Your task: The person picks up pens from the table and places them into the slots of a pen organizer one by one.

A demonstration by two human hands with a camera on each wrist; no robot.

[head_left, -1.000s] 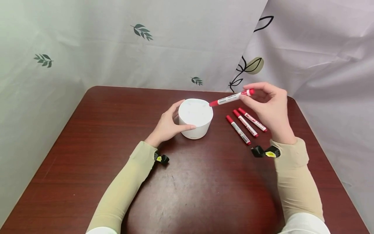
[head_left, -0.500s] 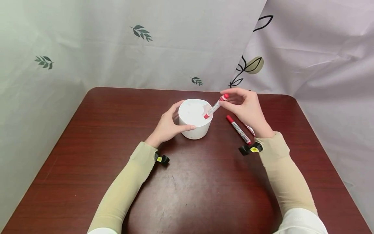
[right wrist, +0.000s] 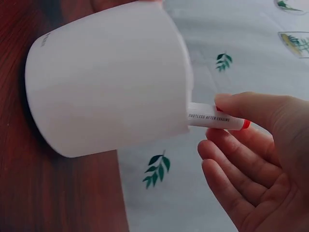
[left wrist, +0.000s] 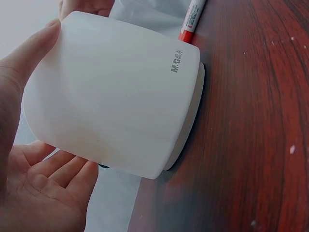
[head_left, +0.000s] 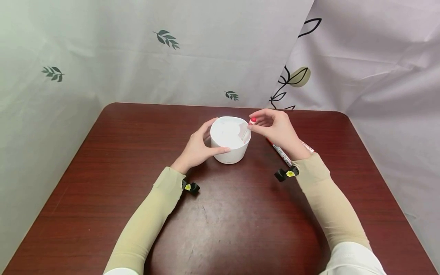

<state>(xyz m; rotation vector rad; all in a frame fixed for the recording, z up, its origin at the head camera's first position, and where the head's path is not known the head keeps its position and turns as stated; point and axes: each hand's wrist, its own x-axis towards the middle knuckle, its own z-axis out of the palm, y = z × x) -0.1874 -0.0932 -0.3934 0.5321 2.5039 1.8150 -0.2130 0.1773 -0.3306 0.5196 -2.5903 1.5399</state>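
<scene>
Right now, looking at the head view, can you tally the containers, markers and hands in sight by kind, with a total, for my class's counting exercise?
Containers: 1
Markers: 3 visible; the right arm may hide more
Hands: 2, left hand and right hand
Total: 6

A leaf-printed pale curtain (head_left: pixel 206 68) hangs behind the reddish-brown table (head_left: pixel 233 229).

Glare is paling the table (head_left: pixel 220 233), lower centre; my container (head_left: pixel 231 156) is washing out inside; wrist views are looking dimmer.
</scene>
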